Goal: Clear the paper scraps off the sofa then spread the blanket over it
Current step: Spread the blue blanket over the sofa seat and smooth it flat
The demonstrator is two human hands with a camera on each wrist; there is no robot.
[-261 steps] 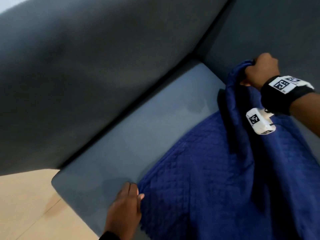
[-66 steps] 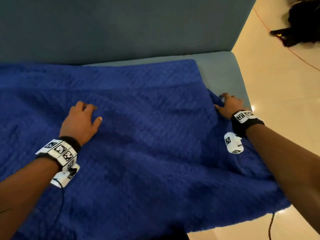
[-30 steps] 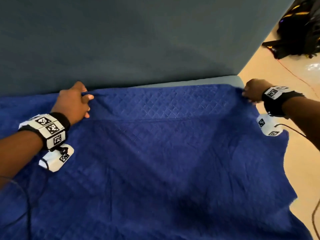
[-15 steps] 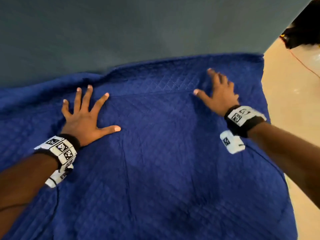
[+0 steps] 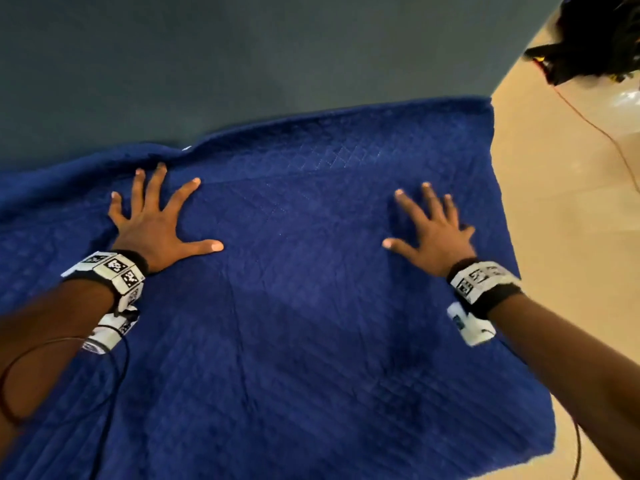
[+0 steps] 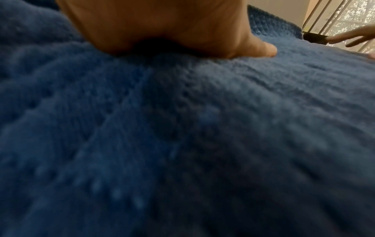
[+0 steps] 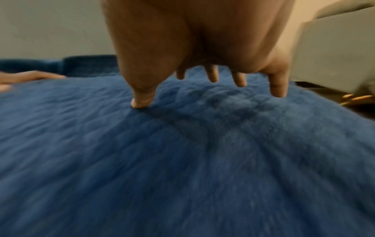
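Both hands, left hand (image 5: 152,226) and right hand (image 5: 433,233), now flat with fingers splayed instead of pinching the blanket (image 5: 311,323) edge; spread nearly finished.

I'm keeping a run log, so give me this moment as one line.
stage: smoothing | left hand: flat on blanket | right hand: fingers spread on blanket | sofa seat: covered | paper scraps: none visible

A dark blue quilted blanket (image 5: 311,323) is spread flat over the seat of the grey sofa (image 5: 242,57). Its far edge is laid against the backrest, and its right edge reaches the end of the seat. A diamond stitch pattern is seen on it. No paper scraps are visible.
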